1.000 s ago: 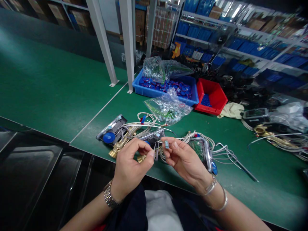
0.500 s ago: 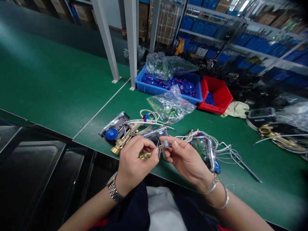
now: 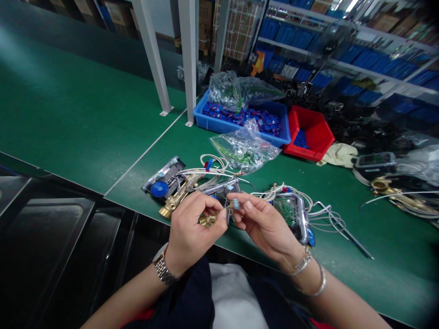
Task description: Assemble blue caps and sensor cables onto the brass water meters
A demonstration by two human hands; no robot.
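Note:
Between the thumb and forefinger of my right hand (image 3: 264,221) is a small translucent pale-blue wire seal (image 3: 235,204). My left hand (image 3: 195,226) is pinched right beside it, at a thin wire running to the seal; the fingertips hide much of it. Just behind my hands lies a meter (image 3: 224,186) with a grey housing, partly covered by them. To its left sits another meter with a blue round cap (image 3: 159,188) and a brass valve body (image 3: 168,208). A meter with a clear cover (image 3: 290,210) and coiled pale cables rests right of my right hand.
Beyond the meters lies a clear bag of seals (image 3: 247,151) with green wires. Behind it stand a blue tray (image 3: 212,124) of blue discs and a red bin (image 3: 320,139). A cloth (image 3: 339,154), more brass parts (image 3: 382,185) and a metal post (image 3: 188,68) are on the green bench.
The seal has turned slightly in my right fingers. Both hands stay almost where they were, and the view has shifted only a little.

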